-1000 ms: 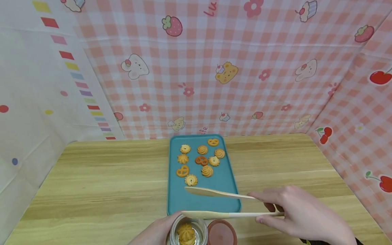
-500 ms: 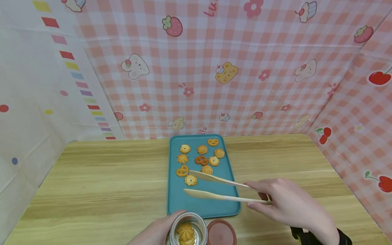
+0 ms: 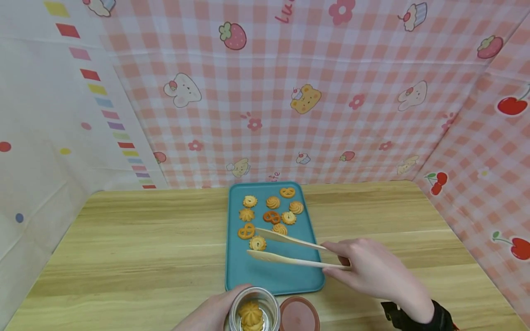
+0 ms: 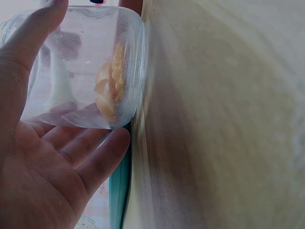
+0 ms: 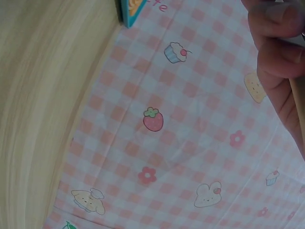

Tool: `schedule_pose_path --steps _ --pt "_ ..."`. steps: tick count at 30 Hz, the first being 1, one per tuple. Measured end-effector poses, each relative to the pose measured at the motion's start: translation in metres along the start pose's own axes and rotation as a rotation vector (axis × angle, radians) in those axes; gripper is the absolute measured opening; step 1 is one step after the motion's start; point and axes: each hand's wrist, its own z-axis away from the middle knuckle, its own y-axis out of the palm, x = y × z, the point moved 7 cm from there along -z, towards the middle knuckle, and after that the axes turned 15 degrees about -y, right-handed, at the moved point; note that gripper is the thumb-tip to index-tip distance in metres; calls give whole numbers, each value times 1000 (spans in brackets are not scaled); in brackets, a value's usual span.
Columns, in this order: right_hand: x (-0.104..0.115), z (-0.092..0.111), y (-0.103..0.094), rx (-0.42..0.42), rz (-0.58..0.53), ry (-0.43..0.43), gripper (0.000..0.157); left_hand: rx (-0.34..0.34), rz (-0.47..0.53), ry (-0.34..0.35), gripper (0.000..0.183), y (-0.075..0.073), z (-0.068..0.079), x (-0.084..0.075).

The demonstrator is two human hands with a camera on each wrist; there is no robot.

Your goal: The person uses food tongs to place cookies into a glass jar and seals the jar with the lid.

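Note:
My left hand (image 3: 211, 310) holds a clear jar (image 4: 86, 105) at the table's front, thumb and fingers on its sides. Several cookies (image 3: 250, 315) lie in the bottom of the jar. With my right hand (image 3: 364, 269) I grip light wooden tongs (image 3: 281, 259), their arms spread, over the front half of a teal tray (image 3: 273, 279). Between the tong tips a round scalloped cookie (image 3: 257, 243) shows, lying on the tray. A swirl cookie (image 3: 279, 229) is partly covered by the upper arm of the tongs. In the right wrist view, only curled fingers (image 5: 281, 62) show at the edge.
More cookies (image 3: 273, 202) and pretzels (image 3: 272, 217) fill the tray's back half. A round reddish-brown lid (image 3: 300, 315) lies right of the jar. The wooden table (image 3: 145, 248) ends at a pink checked cloth (image 3: 256, 92) behind the tray.
The tongs have moved from over the jar forward onto the tray, the right hand going forward and left; their tips now stand either side of the scalloped cookie. The left hand and jar stay put.

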Motion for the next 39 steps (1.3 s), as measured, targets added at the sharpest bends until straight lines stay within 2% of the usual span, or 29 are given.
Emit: schedule_pose_path --steps 7,14,18,22,33,39 --pt "-9 -2 14 46 -6 71 42 17 6 -28 77 0 0 1" --pt "-11 -4 24 48 -11 74 39 4 -19 -22 78 0 -1 2" --pt "-12 -6 29 50 -20 73 31 -4 -35 -10 78 0 0 2" --pt "-14 -6 32 53 -24 77 29 -12 -43 0 77 0 0 1" --pt "-18 -6 39 76 -57 104 35 -31 -62 14 78 -1 0 2" --pt "-20 -6 41 85 -76 111 36 -16 -52 5 79 0 0 2"
